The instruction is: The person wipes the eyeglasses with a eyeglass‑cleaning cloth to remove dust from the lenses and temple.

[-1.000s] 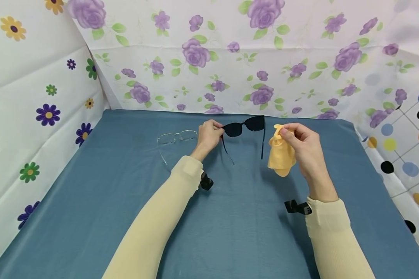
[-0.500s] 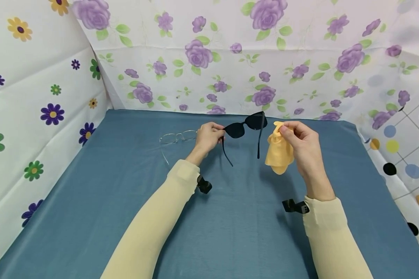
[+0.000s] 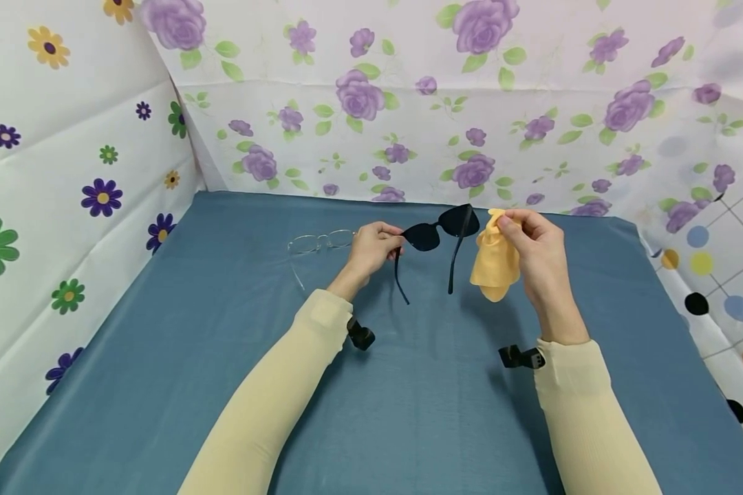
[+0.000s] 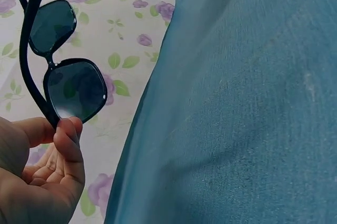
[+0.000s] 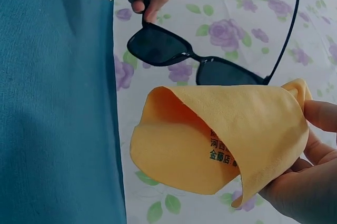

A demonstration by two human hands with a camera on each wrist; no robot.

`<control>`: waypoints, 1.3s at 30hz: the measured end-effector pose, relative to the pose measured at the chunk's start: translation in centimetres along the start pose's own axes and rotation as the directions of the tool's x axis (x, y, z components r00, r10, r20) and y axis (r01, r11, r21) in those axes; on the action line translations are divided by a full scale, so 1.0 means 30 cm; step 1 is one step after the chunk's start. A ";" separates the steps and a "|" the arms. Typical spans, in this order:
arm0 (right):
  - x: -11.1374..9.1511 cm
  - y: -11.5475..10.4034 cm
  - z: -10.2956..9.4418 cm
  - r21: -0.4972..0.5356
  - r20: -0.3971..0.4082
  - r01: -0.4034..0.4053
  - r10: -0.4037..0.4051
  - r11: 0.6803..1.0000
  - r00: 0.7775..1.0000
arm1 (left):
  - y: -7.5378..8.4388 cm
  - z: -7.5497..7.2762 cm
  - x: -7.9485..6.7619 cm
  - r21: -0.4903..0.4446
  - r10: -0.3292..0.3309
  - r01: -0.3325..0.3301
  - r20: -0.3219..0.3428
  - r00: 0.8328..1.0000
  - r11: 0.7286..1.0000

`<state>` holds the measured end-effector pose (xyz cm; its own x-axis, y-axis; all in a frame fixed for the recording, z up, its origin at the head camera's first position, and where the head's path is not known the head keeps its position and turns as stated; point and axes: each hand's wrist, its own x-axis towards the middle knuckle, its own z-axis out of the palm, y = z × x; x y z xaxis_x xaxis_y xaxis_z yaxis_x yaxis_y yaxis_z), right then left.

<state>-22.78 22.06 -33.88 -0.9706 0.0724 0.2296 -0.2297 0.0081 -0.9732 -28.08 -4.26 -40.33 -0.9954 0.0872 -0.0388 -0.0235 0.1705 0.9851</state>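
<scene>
Black sunglasses (image 3: pixel 422 236) hang above the table with both temples unfolded. My left hand (image 3: pixel 373 251) pinches them at one end of the frame, near the hinge; in the left wrist view the thumb and fingertips (image 4: pixel 67 129) meet at the lens corner. A yellow glasses cloth (image 3: pixel 494 261) droops from my right hand (image 3: pixel 537 258), pinched at its top between thumb and finger. Dark printed characters show on the cloth (image 5: pixel 184 150) in the right wrist view, where it overlaps the lower edge of one lens. The far temple stands close beside the cloth.
Thin-framed clear eyeglasses (image 3: pixel 306 243) lie on the blue tablecloth (image 3: pixel 408 399) at the back, partly behind the left hand. A flowered sheet (image 3: pixel 359 96) rises along the table's back edge, with patterned sheets at both sides.
The sunglasses have turned slightly, their far temple swinging left and toward the camera. The cloth has risen a little and come nearer the sunglasses. Both hands keep their grip.
</scene>
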 end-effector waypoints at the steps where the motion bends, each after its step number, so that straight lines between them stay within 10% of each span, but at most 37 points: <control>1: 0.001 0.001 0.001 0.002 0.001 0.000 0.000 1.000 1.000 | -0.001 -0.001 -0.001 -0.006 -0.001 0.001 0.004 1.000 1.000; 19: -0.007 -0.017 0.025 0.009 0.046 0.006 -0.007 1.000 0.999 | 0.008 -0.007 -0.039 -0.044 0.028 -0.022 0.124 0.992 0.999; 39: -0.028 -0.043 0.053 -0.010 0.121 0.028 -0.027 1.000 0.992 | 0.094 0.017 -0.095 0.196 0.237 -0.262 0.140 0.961 0.945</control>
<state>-21.80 20.41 -32.81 -0.9658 -0.0490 0.2548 -0.2560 0.0202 -0.9665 -25.28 -3.54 -37.51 -0.9496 0.2613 0.1730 0.2564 0.3307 0.9082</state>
